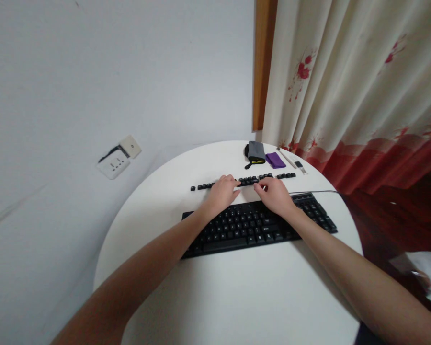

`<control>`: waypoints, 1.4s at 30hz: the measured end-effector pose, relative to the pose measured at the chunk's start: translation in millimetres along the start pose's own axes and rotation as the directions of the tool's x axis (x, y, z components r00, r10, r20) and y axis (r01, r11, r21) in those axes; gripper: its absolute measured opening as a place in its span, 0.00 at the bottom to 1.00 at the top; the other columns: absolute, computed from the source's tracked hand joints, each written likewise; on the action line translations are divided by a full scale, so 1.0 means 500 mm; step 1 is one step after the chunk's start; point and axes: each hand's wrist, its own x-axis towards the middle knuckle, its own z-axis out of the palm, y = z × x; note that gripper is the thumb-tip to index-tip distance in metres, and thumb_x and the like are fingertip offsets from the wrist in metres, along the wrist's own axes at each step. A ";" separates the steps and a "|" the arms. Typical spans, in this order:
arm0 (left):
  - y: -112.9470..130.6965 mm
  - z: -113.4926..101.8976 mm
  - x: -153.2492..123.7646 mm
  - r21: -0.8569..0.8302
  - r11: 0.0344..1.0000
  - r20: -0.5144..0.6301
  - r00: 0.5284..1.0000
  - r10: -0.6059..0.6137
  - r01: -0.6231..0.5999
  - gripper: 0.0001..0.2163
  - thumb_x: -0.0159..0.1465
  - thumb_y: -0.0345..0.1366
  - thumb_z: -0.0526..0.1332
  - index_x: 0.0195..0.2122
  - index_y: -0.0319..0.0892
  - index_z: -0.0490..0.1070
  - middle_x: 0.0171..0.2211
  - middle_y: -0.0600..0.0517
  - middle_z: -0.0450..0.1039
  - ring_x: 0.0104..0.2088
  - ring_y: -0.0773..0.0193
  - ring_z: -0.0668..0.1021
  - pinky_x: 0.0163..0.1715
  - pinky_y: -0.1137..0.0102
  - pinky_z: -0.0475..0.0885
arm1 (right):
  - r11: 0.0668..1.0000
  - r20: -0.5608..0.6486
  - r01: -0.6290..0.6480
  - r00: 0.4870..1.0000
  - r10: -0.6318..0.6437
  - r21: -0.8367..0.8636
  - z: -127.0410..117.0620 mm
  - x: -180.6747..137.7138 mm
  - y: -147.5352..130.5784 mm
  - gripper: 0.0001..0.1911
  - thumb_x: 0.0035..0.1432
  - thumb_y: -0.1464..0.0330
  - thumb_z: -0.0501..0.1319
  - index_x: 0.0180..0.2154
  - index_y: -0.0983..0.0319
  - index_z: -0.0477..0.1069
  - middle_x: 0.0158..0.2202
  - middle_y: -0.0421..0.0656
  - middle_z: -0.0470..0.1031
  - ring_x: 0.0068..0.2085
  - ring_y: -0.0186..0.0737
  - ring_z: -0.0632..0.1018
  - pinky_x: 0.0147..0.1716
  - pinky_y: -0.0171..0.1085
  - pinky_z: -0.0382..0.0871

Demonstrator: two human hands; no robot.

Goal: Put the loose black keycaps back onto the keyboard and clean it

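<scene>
Left hand (221, 194) and right hand (276, 195) hover at loose keycaps (247, 181) beyond a keyboard (242, 225), each grip half-curled, contents unclear; a stray nudge could scatter the row.

Light soft, a bit dim, cool on wall (187, 72); src unclear. Faint diffuse shadows on counter (244, 292) near forearms (158, 256). Floor (377, 218) lower R v. dark. Wide-angle stretch twd edges; keyboard (233, 244) legends slightly blurry.

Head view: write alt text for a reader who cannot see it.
A person's left hand and right hand reach over a black keyboard to a row of black keycaps on a white table; a purple item lies farther back.
</scene>
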 end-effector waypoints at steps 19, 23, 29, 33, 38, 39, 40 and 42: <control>-0.008 -0.026 -0.065 -0.127 0.992 0.029 1.000 0.000 0.004 0.08 0.65 0.35 0.62 0.37 0.44 0.82 0.35 0.47 0.80 0.41 0.56 0.78 0.46 0.63 0.72 | 0.913 0.223 0.253 0.957 -0.188 -0.320 0.045 0.030 -0.015 0.20 0.63 0.68 0.57 0.55 0.59 0.73 0.46 0.54 0.67 0.47 0.53 0.66 0.48 0.46 0.63; -0.005 -0.035 -0.078 -0.148 0.989 0.041 0.999 0.014 -0.008 0.06 0.64 0.33 0.63 0.37 0.44 0.82 0.35 0.48 0.81 0.41 0.56 0.78 0.45 0.63 0.73 | 0.927 0.198 0.266 0.956 -0.217 -0.266 0.041 0.035 -0.014 0.12 0.62 0.69 0.59 0.42 0.60 0.81 0.45 0.53 0.68 0.47 0.52 0.67 0.48 0.46 0.63; -0.012 -0.031 -0.086 -0.191 0.982 0.013 1.000 -0.001 0.003 0.06 0.64 0.33 0.64 0.38 0.44 0.82 0.37 0.48 0.81 0.41 0.57 0.78 0.47 0.63 0.72 | 0.945 0.195 0.271 0.952 -0.235 -0.183 0.046 0.042 -0.012 0.06 0.58 0.72 0.64 0.33 0.61 0.81 0.41 0.49 0.76 0.45 0.48 0.69 0.47 0.43 0.64; -0.008 -0.042 -0.087 -0.212 0.977 -0.005 1.000 0.007 -0.008 0.06 0.63 0.32 0.65 0.38 0.44 0.82 0.36 0.49 0.81 0.41 0.56 0.78 0.47 0.62 0.72 | 0.943 0.215 0.285 0.945 -0.247 -0.170 0.046 0.041 -0.018 0.06 0.58 0.74 0.62 0.32 0.62 0.80 0.38 0.48 0.79 0.43 0.47 0.70 0.47 0.43 0.64; 0.020 -0.055 -0.100 -0.452 0.891 -0.009 0.999 0.031 -0.032 0.05 0.62 0.34 0.65 0.37 0.46 0.82 0.35 0.52 0.81 0.36 0.61 0.79 0.42 0.66 0.73 | 0.960 0.160 0.266 0.955 -0.250 -0.091 0.024 0.035 -0.017 0.06 0.58 0.74 0.62 0.32 0.62 0.78 0.36 0.47 0.79 0.43 0.46 0.72 0.48 0.42 0.64; 0.026 -0.053 -0.103 -0.483 0.875 -0.002 0.999 0.041 -0.037 0.05 0.62 0.34 0.65 0.37 0.46 0.82 0.35 0.52 0.81 0.36 0.61 0.79 0.42 0.67 0.73 | 0.965 0.147 0.259 0.957 -0.250 -0.048 0.017 0.032 -0.014 0.05 0.57 0.74 0.62 0.32 0.62 0.78 0.36 0.46 0.79 0.43 0.45 0.72 0.47 0.42 0.64; 0.032 -0.051 -0.106 -0.500 0.865 0.002 0.999 0.051 -0.043 0.05 0.62 0.35 0.66 0.37 0.46 0.82 0.35 0.52 0.81 0.36 0.61 0.79 0.41 0.67 0.74 | 0.969 0.137 0.246 0.960 -0.244 0.006 0.010 0.028 -0.011 0.05 0.57 0.73 0.63 0.32 0.61 0.77 0.35 0.45 0.79 0.42 0.44 0.73 0.46 0.41 0.65; 0.041 -0.046 -0.110 -0.513 0.856 -0.002 0.997 0.073 -0.064 0.05 0.62 0.34 0.65 0.36 0.45 0.82 0.36 0.52 0.81 0.37 0.61 0.79 0.42 0.66 0.74 | 0.972 0.141 0.200 0.966 -0.217 0.127 -0.005 0.020 -0.004 0.04 0.56 0.73 0.63 0.31 0.62 0.77 0.34 0.44 0.78 0.38 0.41 0.74 0.42 0.39 0.66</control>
